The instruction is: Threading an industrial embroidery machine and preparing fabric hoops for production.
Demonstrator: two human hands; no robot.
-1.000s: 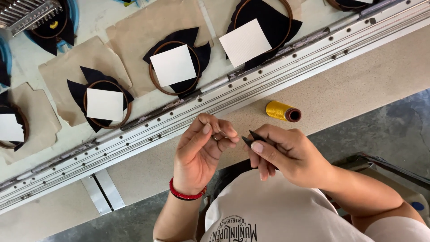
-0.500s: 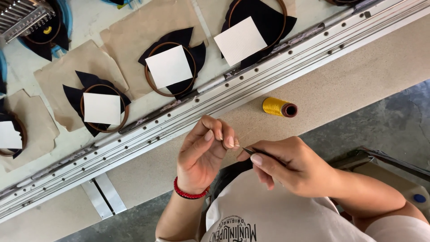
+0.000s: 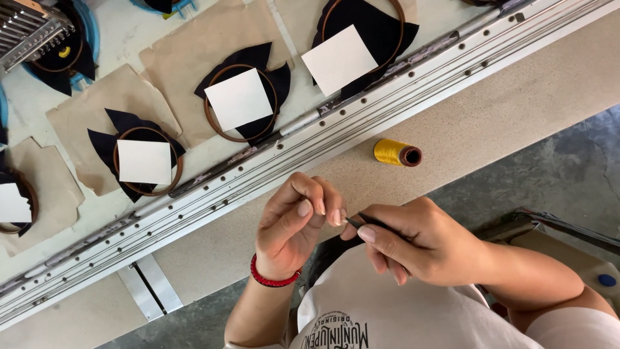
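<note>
- Left hand (image 3: 290, 229) is up over the near edge of the desk (image 3: 516, 110), fingers (image 3: 303, 207) bent in with the tips pinched together. Can't tell what's in there, too small to see.
- Right hand (image 3: 413, 242) has its fingers closed round a thin dark tool (image 3: 365, 223), and the tip pokes out toward the left hand's fingertips, almost touching.
- Red bead bracelet (image 3: 274, 279) on the left wrist.
- Yellow thread spool (image 3: 395, 153) lies on its side on the desk, just past the hands.
- Beyond that, a long metal rail (image 3: 258, 171) crosses the desk, and behind it are round hoops holding dark fabric (image 3: 242, 103), each with a white square (image 3: 239, 100) on top.
</note>
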